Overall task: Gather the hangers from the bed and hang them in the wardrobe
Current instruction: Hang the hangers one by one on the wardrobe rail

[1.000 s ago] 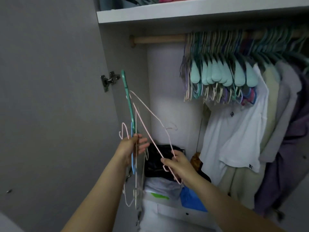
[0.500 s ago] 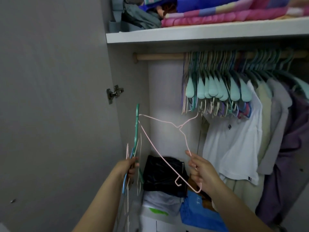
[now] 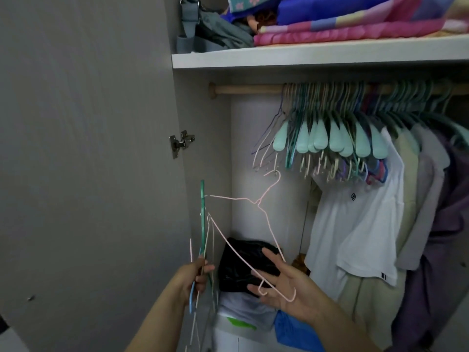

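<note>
My left hand (image 3: pixel 196 275) grips a bunch of hangers (image 3: pixel 203 224) by their lower part: a green one standing upright, a blue one and thin pink wire ones. My right hand (image 3: pixel 286 288) has its fingers spread straight, and one corner of a single pink wire hanger (image 3: pixel 253 199) lies across them. That hanger's hook points up, just below the tips of the hangers on the rail. Its far corner touches the green hanger. The wooden rail (image 3: pixel 248 88) is bare at its left end. Several mint and pastel hangers (image 3: pixel 330 138) crowd it further right.
The grey wardrobe door (image 3: pixel 88 148) stands open on the left, with a metal hinge (image 3: pixel 181 143). A white T-shirt (image 3: pixel 355 224) and other clothes hang on the right. A black bag (image 3: pixel 241 262) and folded items sit below. Bedding (image 3: pixel 342 26) lies on the white shelf (image 3: pixel 304 58).
My right hand has turned the pink hanger so its hook points up and has raised it towards the rail. Its fingers have spread out of a pinch. The view has tilted upward.
</note>
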`<state>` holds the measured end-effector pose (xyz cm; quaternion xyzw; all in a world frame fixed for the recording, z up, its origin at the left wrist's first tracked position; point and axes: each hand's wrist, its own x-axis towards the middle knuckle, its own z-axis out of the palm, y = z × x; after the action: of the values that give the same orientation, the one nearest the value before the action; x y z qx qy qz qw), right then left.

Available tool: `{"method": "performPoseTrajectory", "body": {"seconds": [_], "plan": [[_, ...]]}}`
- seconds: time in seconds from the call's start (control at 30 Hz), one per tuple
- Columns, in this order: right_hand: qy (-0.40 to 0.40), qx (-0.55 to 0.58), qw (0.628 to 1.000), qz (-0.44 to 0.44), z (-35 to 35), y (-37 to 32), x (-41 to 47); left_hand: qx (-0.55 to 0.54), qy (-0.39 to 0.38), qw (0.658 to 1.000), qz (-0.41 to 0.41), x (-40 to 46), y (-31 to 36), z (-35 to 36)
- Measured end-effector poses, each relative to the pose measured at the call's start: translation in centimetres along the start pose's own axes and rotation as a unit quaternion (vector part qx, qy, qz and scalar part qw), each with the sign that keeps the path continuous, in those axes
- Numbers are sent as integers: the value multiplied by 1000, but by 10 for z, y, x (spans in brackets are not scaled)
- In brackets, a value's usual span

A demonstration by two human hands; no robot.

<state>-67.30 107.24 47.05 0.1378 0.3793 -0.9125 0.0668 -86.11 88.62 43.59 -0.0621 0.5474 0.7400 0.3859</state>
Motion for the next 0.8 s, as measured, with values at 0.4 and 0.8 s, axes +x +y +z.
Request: {"method": "performPoseTrajectory", "body": {"seconds": [0.4,0.8], "plan": [[42,-37,998,-22,-4,-39,-12,80,63,993,56,-5,-3,-19],[26,-95,995,14,-29,-74,-43,183,87,978,57,10,-2,-24]]}}
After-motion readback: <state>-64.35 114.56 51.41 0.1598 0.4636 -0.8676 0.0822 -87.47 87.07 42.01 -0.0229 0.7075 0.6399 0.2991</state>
